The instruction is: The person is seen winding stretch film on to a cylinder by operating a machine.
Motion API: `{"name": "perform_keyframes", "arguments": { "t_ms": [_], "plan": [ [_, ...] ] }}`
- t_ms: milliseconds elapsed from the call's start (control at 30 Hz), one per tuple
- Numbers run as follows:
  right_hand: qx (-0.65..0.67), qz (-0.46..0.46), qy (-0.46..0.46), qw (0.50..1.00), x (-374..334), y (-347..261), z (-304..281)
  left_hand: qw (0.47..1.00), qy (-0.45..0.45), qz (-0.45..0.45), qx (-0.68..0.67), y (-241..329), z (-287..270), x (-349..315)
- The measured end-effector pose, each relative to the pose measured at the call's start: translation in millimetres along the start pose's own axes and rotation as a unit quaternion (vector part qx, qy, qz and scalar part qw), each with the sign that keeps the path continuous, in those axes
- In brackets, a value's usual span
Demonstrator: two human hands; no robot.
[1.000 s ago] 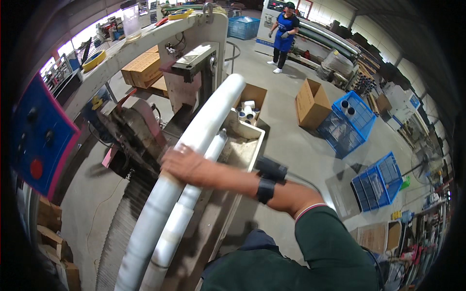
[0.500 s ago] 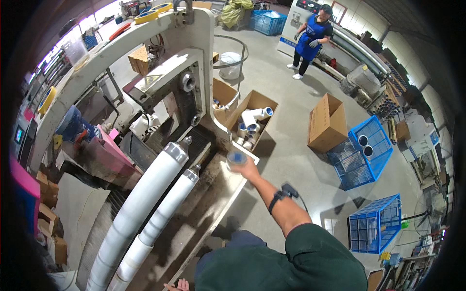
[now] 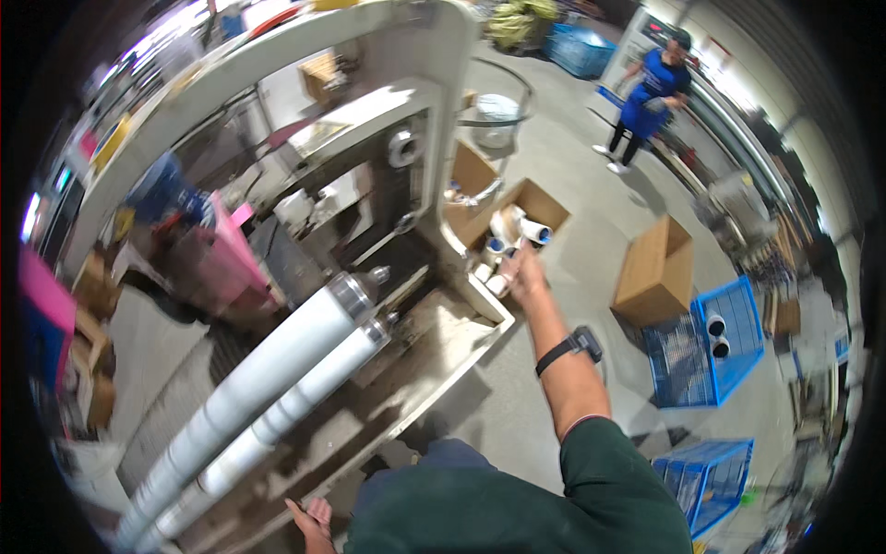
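My right arm reaches forward, and my right hand (image 3: 526, 273) is over the near side of a cardboard box (image 3: 546, 205). Inside the box lie several white rolls (image 3: 533, 231), one with a blue core. Motion smears the fingers, so I cannot tell whether they hold a roll. My left hand (image 3: 317, 519) is low by the machine's front edge, thumb apart from the fingers, with nothing visible in it. Between the hands, a thick white roller (image 3: 249, 392) and a thinner one (image 3: 281, 415) slant across the machine, each with a metal end.
The pale machine frame (image 3: 454, 83) rises ahead. To the right stand another cardboard box (image 3: 646, 277) and blue crates (image 3: 734, 365), one holding two tubes. A person in a blue apron (image 3: 653, 92) stands farther back. A white bucket (image 3: 496, 115) is behind the box of rolls.
My right hand has moved forward from the machine's corner, where it had a blue-cored roll, to the box of rolls. My left hand shows more. The view has shifted.
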State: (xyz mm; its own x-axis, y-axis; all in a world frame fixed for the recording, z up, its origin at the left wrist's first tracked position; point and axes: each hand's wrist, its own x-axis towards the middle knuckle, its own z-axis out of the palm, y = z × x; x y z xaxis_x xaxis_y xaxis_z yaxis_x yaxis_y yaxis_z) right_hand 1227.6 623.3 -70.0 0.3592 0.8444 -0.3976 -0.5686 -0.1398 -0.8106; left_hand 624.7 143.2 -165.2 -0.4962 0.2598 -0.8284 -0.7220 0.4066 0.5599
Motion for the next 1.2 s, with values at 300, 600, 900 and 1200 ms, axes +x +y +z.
{"name": "perform_keyframes", "arguments": {
  "t_ms": [300, 600, 900, 1200],
  "plan": [
    [-0.232, -0.129, -0.322, 0.909, -128, 3, 163, 0.957, 0.169, 0.113, -0.205, 84, -106, 54],
    [-0.451, 0.095, -0.185, 0.868, -187, 225, 128, 0.895, 0.231, 0.229, -0.305, 293, -280, 168],
    [-0.281, 0.273, -0.259, 0.883, -180, 250, 136, 0.873, 0.091, 0.271, -0.395, 356, -329, 235],
    [-0.337, 0.230, -0.142, 0.902, -209, 239, 177, 0.855, 0.061, 0.292, -0.423, 332, -291, 226]
  ]
}}
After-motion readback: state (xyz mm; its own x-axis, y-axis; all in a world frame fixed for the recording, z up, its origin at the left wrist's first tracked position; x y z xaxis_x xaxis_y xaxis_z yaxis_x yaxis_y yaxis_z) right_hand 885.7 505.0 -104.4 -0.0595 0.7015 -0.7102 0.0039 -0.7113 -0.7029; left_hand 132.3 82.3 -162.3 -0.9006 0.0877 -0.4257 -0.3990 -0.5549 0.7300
